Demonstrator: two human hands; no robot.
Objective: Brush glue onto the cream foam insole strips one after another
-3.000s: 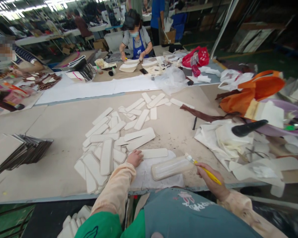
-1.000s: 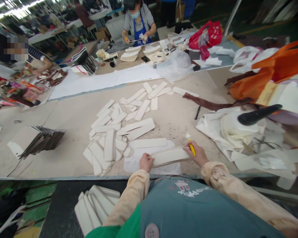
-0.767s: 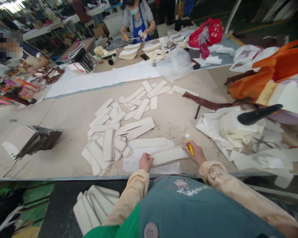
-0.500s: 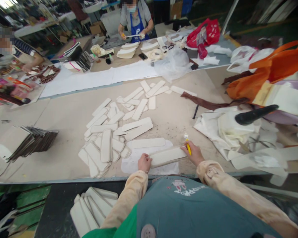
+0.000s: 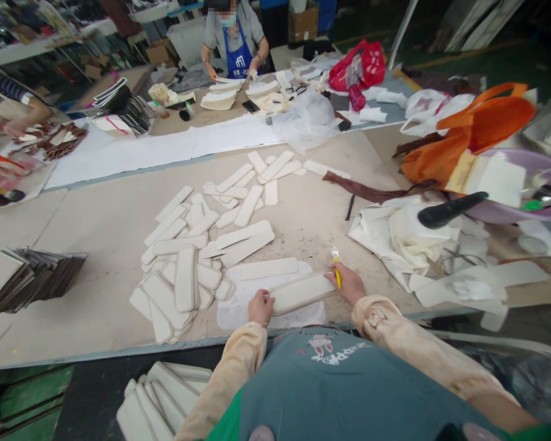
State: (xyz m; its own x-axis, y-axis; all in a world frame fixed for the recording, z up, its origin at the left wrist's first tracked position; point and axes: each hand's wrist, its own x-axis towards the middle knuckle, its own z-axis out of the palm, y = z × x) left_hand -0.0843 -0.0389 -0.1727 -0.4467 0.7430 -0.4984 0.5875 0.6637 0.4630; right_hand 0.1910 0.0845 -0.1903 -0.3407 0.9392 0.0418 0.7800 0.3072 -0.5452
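Note:
My left hand pinches the left end of a small stack of pale rounded strips, which lies over a white sheet. At the stack's other end is my right hand, its fingers closed around a yellow-handled brush with a white tip pointing away from me. The fingers of that hand also touch the strips' right end. One single strip lies just beyond the stack, partly on the sheet. To the left spreads a loose heap of similar strips.
Dark-edged panels are stacked at the table's left. On the right are a white-wrapped container with a black handle, an orange bag and a black pen-like stick. Across the table a co-worker handles pale pieces. More strips lie below the table edge.
The view has swung slightly right, so things sit further left in it. My hands keep nearly the same hold on the stack and brush. The co-worker opposite has lowered a strip.

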